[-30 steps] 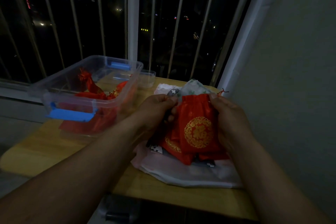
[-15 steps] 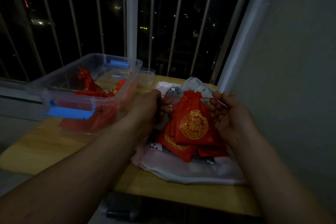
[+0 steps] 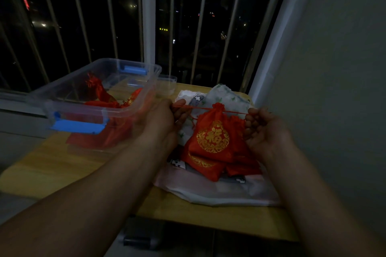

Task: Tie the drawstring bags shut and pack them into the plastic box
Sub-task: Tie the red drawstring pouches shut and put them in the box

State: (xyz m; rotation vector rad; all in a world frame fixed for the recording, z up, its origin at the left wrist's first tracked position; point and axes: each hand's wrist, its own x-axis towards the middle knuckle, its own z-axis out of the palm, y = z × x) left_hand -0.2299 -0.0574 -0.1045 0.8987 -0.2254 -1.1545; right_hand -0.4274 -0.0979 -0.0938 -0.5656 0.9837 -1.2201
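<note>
wooden table (image 3: 62, 169), clear plastic box (image 3: 133, 108), pale cloths (image 3: 219, 192) on top

Motion blur smears your left hand (image 3: 158, 121), and the red gold-printed drawstring bag (image 3: 212, 137) hides most of the red bags (image 3: 205, 170) beneath.

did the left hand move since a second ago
Yes. The left hand has gone left, away from the red bag and toward the plastic box, now overlapping its near right corner, with the string pulled taut.
</note>
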